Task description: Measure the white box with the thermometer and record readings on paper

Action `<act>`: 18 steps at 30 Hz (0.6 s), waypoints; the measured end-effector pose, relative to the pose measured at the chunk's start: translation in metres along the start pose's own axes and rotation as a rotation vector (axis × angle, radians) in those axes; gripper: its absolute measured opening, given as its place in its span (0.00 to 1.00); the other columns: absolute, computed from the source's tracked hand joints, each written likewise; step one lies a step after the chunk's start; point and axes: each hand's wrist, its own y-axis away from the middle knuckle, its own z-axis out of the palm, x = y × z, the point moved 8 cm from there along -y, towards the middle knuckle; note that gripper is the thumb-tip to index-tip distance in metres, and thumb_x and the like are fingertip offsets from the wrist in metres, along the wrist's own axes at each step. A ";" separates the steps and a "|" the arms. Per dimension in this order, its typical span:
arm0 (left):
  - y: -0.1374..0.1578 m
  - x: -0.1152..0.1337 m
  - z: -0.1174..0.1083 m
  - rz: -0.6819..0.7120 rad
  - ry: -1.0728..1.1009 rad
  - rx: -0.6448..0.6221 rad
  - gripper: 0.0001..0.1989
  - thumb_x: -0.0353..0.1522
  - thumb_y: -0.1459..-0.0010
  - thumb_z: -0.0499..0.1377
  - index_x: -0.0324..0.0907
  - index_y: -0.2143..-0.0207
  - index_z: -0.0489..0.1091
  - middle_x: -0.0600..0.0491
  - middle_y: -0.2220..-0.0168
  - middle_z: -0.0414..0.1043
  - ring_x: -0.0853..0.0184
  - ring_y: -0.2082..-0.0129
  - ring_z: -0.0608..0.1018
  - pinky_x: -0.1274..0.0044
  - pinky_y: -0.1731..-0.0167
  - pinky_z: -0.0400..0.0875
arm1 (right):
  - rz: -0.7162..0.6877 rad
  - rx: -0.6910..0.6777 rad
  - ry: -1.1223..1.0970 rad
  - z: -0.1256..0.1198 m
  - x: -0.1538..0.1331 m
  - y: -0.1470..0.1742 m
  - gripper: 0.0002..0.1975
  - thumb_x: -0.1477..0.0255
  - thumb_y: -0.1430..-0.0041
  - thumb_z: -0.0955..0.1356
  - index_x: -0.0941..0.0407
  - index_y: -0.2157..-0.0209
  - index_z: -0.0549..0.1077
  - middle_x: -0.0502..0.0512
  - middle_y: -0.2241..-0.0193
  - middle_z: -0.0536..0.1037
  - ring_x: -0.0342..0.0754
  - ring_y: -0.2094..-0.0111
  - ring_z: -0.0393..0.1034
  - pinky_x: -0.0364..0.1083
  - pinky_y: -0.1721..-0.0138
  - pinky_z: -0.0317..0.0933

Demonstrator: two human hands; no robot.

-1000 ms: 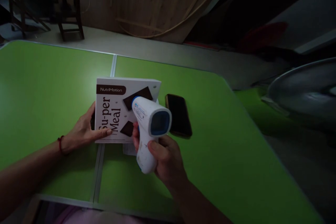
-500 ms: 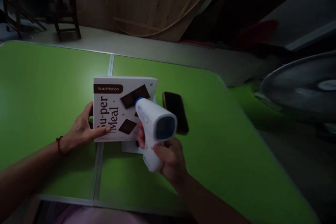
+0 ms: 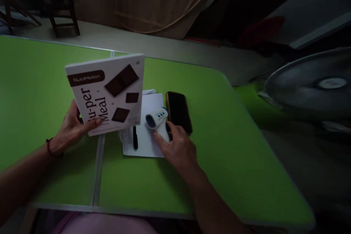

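Note:
A white NutriMotion box [image 3: 120, 98] with brown bars printed on its front is held tilted in my left hand [image 3: 72, 126], the thumb across its lower left face. My right hand [image 3: 179, 148] grips the handle of a white infrared thermometer [image 3: 157, 117] with blue buttons, low over a notebook [image 3: 148, 146]; whether it touches the paper I cannot tell. Left of the thermometer a black pen [image 3: 135, 138] lies on the notebook, its upper end hidden by the box. A dark phone [image 3: 179, 111] in a brownish case lies just beyond my right hand.
The green folding table [image 3: 219, 175] has a metal seam down its left part. A large round metal fan [image 3: 315, 80] stands off the right edge. Past the far edge are a wooden chair [image 3: 63, 11] and a wooden panel [image 3: 153, 0].
My left hand has moved the box left and tilted it, uncovering the notebook and pen. My right hand has lowered the thermometer and turned it from the box toward the notebook.

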 end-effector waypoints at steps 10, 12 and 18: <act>-0.005 -0.025 -0.047 -0.082 -0.450 0.304 0.33 0.48 0.48 0.68 0.42 0.47 0.59 0.45 0.49 0.68 0.53 0.52 0.77 0.66 0.70 0.81 | -0.684 0.187 0.188 -0.024 -0.096 0.032 0.10 0.78 0.32 0.63 0.62 0.55 0.76 0.62 0.64 0.79 0.49 0.66 0.75 0.45 0.67 0.72; -0.006 -0.031 -0.048 -0.112 -0.470 0.314 0.29 0.47 0.47 0.67 0.41 0.50 0.61 0.46 0.52 0.70 0.54 0.55 0.77 0.64 0.68 0.80 | -0.711 0.074 0.160 -0.012 -0.106 0.031 0.11 0.76 0.31 0.62 0.63 0.56 0.76 0.61 0.67 0.79 0.47 0.70 0.74 0.43 0.73 0.70; 0.004 -0.002 -0.051 0.100 -0.637 0.453 0.41 0.48 0.48 0.65 0.47 0.39 0.48 0.45 0.38 0.53 0.48 0.36 0.59 0.51 0.46 0.68 | -0.555 -0.057 0.153 0.021 -0.097 0.022 0.17 0.72 0.31 0.62 0.68 0.47 0.71 0.68 0.62 0.77 0.54 0.63 0.74 0.47 0.71 0.72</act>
